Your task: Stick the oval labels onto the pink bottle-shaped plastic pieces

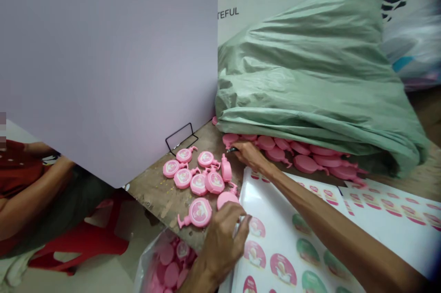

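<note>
My left hand [223, 233] is curled beside a sheet of round stickers [283, 269], thumb and fingers close together. What it holds, if anything, I cannot make out. Just beyond its knuckles lies a plain-looking pink pump bottle [227, 198]. My right hand [247, 153] reaches to the mouth of a green sack [310, 77], its fingers closed around a small dark slim tool [233, 149]. Next to those fingers are pink bottles [275, 153] spilling from the sack. Several labelled pink pump bottles [200, 212] lie on the table between the hands and the panel.
A large pale panel [110, 54] stands along the left, with a black wire stand [182, 137] at its foot. Below the table edge [161, 210], a clear bag [144, 261] holds pink bottles. Another person's arm [37, 192] and a red stool [82, 242] are at left.
</note>
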`<control>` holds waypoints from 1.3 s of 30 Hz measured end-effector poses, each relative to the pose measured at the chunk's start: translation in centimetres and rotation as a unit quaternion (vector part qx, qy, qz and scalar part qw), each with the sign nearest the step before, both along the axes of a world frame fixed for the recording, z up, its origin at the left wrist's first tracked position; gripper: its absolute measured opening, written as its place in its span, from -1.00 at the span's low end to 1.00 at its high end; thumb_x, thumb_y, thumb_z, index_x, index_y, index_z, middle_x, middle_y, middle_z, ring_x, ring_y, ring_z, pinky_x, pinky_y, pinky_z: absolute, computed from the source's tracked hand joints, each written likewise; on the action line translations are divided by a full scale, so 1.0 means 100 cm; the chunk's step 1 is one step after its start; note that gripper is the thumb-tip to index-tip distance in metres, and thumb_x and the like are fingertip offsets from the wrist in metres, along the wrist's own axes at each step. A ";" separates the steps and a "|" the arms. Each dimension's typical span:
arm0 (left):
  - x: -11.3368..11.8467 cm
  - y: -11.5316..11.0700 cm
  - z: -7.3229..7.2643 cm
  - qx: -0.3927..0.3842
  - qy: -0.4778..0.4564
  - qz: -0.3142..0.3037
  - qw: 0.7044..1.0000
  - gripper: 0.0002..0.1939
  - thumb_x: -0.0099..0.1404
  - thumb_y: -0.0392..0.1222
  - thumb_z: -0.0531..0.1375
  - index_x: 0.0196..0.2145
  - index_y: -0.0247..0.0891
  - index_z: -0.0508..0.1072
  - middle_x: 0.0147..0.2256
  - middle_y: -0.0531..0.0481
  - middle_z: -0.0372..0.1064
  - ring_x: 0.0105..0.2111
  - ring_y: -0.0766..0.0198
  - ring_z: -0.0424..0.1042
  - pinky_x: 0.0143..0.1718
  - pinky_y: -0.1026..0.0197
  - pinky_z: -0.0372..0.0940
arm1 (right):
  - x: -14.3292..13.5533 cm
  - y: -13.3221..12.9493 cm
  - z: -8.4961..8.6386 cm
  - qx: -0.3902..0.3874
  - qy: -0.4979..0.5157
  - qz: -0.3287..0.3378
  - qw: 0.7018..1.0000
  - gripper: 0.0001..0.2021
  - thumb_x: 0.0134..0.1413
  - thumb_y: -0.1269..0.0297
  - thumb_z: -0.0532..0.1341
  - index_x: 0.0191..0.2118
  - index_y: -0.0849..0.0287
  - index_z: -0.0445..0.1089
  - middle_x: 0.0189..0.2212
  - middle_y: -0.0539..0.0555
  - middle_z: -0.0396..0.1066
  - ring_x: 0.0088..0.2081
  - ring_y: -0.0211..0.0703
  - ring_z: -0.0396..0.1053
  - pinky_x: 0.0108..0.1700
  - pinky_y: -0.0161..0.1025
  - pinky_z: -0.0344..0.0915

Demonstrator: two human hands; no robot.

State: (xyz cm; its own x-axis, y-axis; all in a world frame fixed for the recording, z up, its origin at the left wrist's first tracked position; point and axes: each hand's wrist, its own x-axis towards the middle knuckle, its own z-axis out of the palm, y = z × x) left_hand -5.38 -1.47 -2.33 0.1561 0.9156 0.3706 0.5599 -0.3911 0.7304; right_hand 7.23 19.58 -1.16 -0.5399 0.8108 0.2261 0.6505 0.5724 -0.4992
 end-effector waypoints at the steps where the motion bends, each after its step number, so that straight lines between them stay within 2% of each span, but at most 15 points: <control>1: 0.005 -0.001 -0.005 -0.020 0.003 -0.022 1.000 -0.81 0.38 -0.27 0.03 -0.28 -0.23 0.44 -0.29 -0.14 0.46 -0.24 0.15 0.43 -0.19 0.12 0.33 | 0.007 -0.006 0.006 0.005 0.024 -0.010 1.000 -0.80 0.15 0.42 0.09 -0.21 0.22 0.46 -0.26 0.10 0.51 -0.21 -0.16 0.40 -0.13 -0.27 0.23; 5: 0.006 0.013 -0.018 -0.019 -0.002 0.019 1.000 -0.79 0.37 -0.27 0.03 -0.26 -0.25 0.47 -0.17 -0.23 0.46 -0.10 0.04 0.42 -0.04 -0.03 0.30 | 0.047 -0.047 0.033 -0.010 0.132 -0.071 0.989 -0.69 0.27 0.11 0.01 -0.24 0.21 0.39 -0.39 0.04 0.40 -0.39 -0.22 0.28 -0.35 -0.29 0.17; 7: 0.001 0.022 -0.014 -0.020 -0.052 0.058 0.997 -0.80 0.37 -0.23 0.05 -0.23 -0.24 0.48 -0.12 -0.22 0.45 -0.05 0.04 0.40 0.04 -0.05 0.26 | 0.070 -0.074 0.041 -0.096 0.211 -0.081 0.969 -0.63 0.22 -0.04 0.06 -0.36 0.18 0.33 -0.49 -0.02 0.29 -0.48 -0.28 0.15 -0.44 -0.30 0.08; 10: 0.001 0.027 0.004 -0.066 -0.185 0.096 0.976 -0.76 0.33 -0.11 0.15 -0.09 -0.22 0.43 -0.05 -0.18 0.42 -0.01 0.10 0.39 0.04 0.05 0.28 | 0.097 -0.112 0.046 -0.295 0.312 -0.058 0.901 -0.60 0.07 -0.11 0.21 -0.45 0.16 0.25 -0.53 -0.08 0.15 -0.51 -0.34 0.04 -0.45 -0.31 0.06; 11: 0.003 0.027 0.011 -0.098 -0.234 0.078 0.964 -0.68 0.29 -0.08 0.20 -0.03 -0.22 0.41 -0.01 -0.17 0.40 0.02 0.11 0.38 0.03 0.09 0.29 | 0.102 -0.122 0.047 -0.362 0.335 -0.042 0.869 -0.60 0.02 -0.10 0.26 -0.46 0.16 0.24 -0.54 -0.09 0.12 -0.51 -0.35 0.03 -0.44 -0.31 0.07; 13: 0.011 0.023 0.024 -0.185 -0.322 -0.020 0.928 -0.55 0.22 -0.06 0.28 0.04 -0.23 0.38 0.06 -0.18 0.36 0.06 0.10 0.36 0.02 0.15 0.30 | 0.107 -0.138 0.050 -0.467 0.366 -0.001 0.805 -0.62 -0.03 -0.04 0.32 -0.45 0.16 0.24 -0.55 -0.12 0.05 -0.52 -0.37 -0.02 -0.45 -0.31 0.06; 15: 0.021 0.017 0.034 -0.282 -0.378 -0.126 0.873 -0.52 0.18 -0.08 0.31 0.04 -0.24 0.39 0.05 -0.18 0.39 0.00 0.09 0.43 -0.07 0.18 0.36 | 0.105 -0.149 0.053 -0.517 0.368 0.037 0.772 -0.64 -0.03 -0.03 0.32 -0.42 0.17 0.28 -0.56 -0.13 0.02 -0.53 -0.37 -0.07 -0.47 -0.31 0.03; 16: 0.025 0.015 0.037 -0.321 -0.395 -0.147 0.848 -0.53 0.17 -0.09 0.31 0.02 -0.26 0.40 0.00 -0.19 0.43 -0.10 0.09 0.50 -0.15 0.18 0.40 | 0.104 -0.152 0.055 -0.515 0.360 0.047 0.776 -0.64 -0.01 -0.04 0.31 -0.40 0.18 0.30 -0.57 -0.13 0.03 -0.53 -0.37 -0.07 -0.48 -0.31 0.01; 18: 0.029 0.010 0.041 -0.360 -0.422 -0.125 0.823 -0.57 0.17 -0.10 0.31 -0.03 -0.30 0.40 -0.11 -0.21 0.50 -0.29 0.13 0.56 -0.31 0.19 0.44 | 0.101 -0.158 0.053 -0.443 0.334 0.028 0.832 -0.63 0.04 -0.07 0.25 -0.37 0.19 0.33 -0.55 -0.09 0.10 -0.52 -0.34 -0.02 -0.46 -0.30 0.02; 20: 0.025 0.008 0.042 -0.355 -0.450 -0.063 0.817 -0.61 0.20 -0.11 0.30 -0.06 -0.33 0.39 -0.16 -0.22 0.53 -0.37 0.17 0.55 -0.37 0.19 0.46 | 0.100 -0.166 0.046 -0.303 0.299 -0.050 0.904 -0.65 0.10 -0.07 0.19 -0.33 0.17 0.34 -0.49 -0.05 0.22 -0.48 -0.30 0.09 -0.42 -0.28 0.07; 22: 0.017 0.008 0.040 -0.339 -0.470 -0.016 0.814 -0.62 0.21 -0.14 0.28 -0.06 -0.35 0.39 -0.14 -0.23 0.53 -0.36 0.19 0.55 -0.36 0.19 0.48 | 0.099 -0.178 0.031 -0.188 0.254 -0.128 0.940 -0.69 0.20 -0.03 0.11 -0.30 0.14 0.31 -0.43 -0.01 0.32 -0.43 -0.25 0.18 -0.37 -0.26 0.12; 25: 0.009 0.012 0.033 -0.338 -0.482 0.008 0.809 -0.63 0.20 -0.19 0.28 -0.05 -0.38 0.40 -0.13 -0.24 0.53 -0.36 0.21 0.55 -0.35 0.20 0.49 | 0.093 -0.197 0.006 -0.141 0.179 -0.169 0.959 -0.77 0.28 0.10 0.02 -0.29 0.11 0.28 -0.40 0.02 0.39 -0.39 -0.19 0.26 -0.31 -0.22 0.14; 29: 0.021 0.028 0.019 -0.344 -0.503 -0.017 0.793 -0.65 0.17 -0.18 0.32 -0.12 -0.38 0.41 -0.21 -0.21 0.55 -0.37 0.24 0.55 -0.28 0.21 0.48 | 0.079 -0.210 -0.018 -0.035 0.065 -0.189 0.979 -0.85 0.25 0.25 0.05 -0.31 0.11 0.31 -0.40 0.04 0.44 -0.32 -0.11 0.28 -0.24 -0.18 0.10; 34: 0.044 0.055 0.003 -0.394 -0.500 -0.083 0.767 -0.63 0.13 -0.15 0.36 -0.17 -0.37 0.39 -0.33 -0.19 0.54 -0.35 0.15 0.56 -0.21 0.06 0.47 | 0.072 -0.208 -0.032 0.098 -0.033 -0.189 0.977 -0.81 0.28 0.27 0.05 -0.30 0.17 0.37 -0.41 0.08 0.43 -0.31 -0.09 0.25 -0.25 -0.17 0.01; 39: 0.049 0.065 -0.006 -0.385 -0.501 -0.096 0.769 -0.63 0.11 -0.15 0.37 -0.21 -0.38 0.38 -0.36 -0.13 0.53 -0.33 0.14 0.57 -0.14 0.05 0.44 | 0.074 -0.209 -0.037 0.100 -0.042 -0.167 0.980 -0.79 0.27 0.31 0.06 -0.35 0.18 0.37 -0.46 0.07 0.40 -0.34 -0.12 0.22 -0.25 -0.17 0.00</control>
State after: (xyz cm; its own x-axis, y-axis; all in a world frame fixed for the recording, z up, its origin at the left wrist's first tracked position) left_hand -0.49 5.01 -2.96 0.3056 0.9196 -0.2467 -0.4488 0.3677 0.8145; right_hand 14.59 -1.30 -4.85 -0.2754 0.8895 0.3646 0.8521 0.4014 -0.3359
